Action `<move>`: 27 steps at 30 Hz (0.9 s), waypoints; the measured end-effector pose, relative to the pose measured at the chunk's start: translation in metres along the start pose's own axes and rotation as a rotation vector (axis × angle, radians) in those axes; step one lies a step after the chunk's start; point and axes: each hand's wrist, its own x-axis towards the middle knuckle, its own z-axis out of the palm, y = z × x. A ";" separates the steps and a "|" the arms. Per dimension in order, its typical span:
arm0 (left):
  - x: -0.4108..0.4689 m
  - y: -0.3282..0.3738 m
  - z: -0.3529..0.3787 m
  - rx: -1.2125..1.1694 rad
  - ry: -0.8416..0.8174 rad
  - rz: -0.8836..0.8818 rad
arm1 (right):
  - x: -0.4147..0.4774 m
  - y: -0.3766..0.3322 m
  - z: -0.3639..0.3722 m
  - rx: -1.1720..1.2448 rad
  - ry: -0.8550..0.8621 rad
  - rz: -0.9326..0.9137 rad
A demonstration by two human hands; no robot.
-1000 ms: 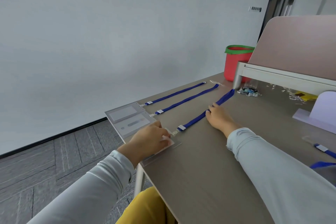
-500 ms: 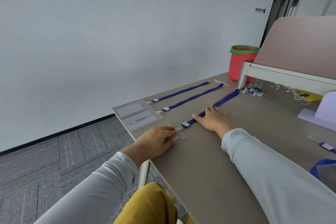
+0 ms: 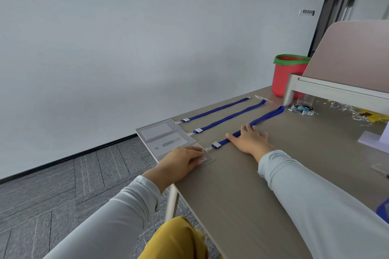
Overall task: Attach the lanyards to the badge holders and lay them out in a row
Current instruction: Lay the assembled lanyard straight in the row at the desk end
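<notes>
Left hand flat on badge holder, lanyard under right hand.

Bright, even daylight (edges warped)

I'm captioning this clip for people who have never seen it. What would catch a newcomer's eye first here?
Three blue lanyards lie side by side across the desk, each clipped to a clear badge holder at its left edge. The left hand lies flat on the nearest holder, and the right hand rests open on that holder's strap. Behind, a red bucket with a green rim stands at the far end.
</notes>
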 end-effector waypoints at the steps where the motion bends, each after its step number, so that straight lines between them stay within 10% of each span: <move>1: 0.000 -0.001 0.000 -0.007 0.008 0.000 | 0.001 0.000 0.000 0.001 0.001 -0.002; 27: 0.000 0.000 -0.004 0.002 0.023 0.004 | 0.001 0.000 0.000 0.008 0.024 -0.022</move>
